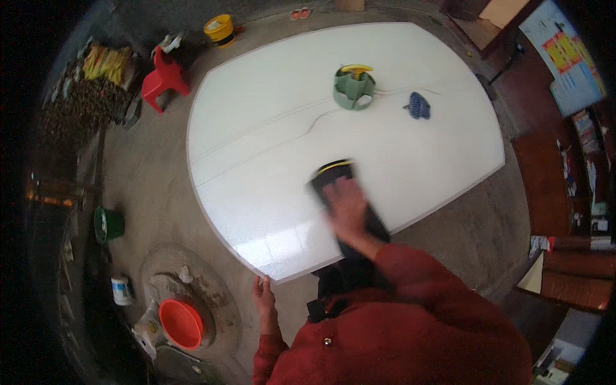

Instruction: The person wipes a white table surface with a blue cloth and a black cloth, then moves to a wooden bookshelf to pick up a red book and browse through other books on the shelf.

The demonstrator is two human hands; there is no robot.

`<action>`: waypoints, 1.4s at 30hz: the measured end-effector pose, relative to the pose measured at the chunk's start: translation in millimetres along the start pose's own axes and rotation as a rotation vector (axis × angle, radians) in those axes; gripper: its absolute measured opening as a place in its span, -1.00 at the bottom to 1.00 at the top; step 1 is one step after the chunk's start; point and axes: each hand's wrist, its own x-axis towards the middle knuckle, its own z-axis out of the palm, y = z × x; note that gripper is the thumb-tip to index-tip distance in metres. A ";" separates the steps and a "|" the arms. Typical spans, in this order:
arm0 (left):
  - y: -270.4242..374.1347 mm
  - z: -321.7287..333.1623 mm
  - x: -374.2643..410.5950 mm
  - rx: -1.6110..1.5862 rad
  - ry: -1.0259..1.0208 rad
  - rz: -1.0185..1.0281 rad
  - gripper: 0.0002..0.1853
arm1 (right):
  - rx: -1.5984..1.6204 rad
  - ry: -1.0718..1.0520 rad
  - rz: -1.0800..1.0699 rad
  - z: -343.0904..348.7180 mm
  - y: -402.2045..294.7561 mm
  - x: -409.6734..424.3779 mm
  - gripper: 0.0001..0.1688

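Note:
A large, glossy white tabletop or panel (269, 192) with a pale edging lies before me. At its near left corner, my left hand (263, 298) holds the edge with the fingertips on top. My right hand (347, 207), blurred, lies over a long black item (375, 224) with a yellow band at its far end. The blur hides what this item is and whether my fingers grip it. Farther in, a green pocketed holder (353, 89) with a yellow handle-like part stands on the white surface. To its right rests a blue-grey ribbed item (418, 106), perhaps a glove.
Thin lines or cords (269, 124) cross the white surface. At left are a red plastic chair (166, 82), a green bucket (109, 224) and a red basin (181, 324). Beyond the far edge stands a yellow bucket (219, 31). Brown wooden cabinets (544, 178) line the right side.

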 end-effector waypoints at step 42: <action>193.2 558.8 -16.2 0.965 -0.390 1.058 -0.69 | -0.203 -0.123 0.246 -159.7 420.9 0.8 -0.20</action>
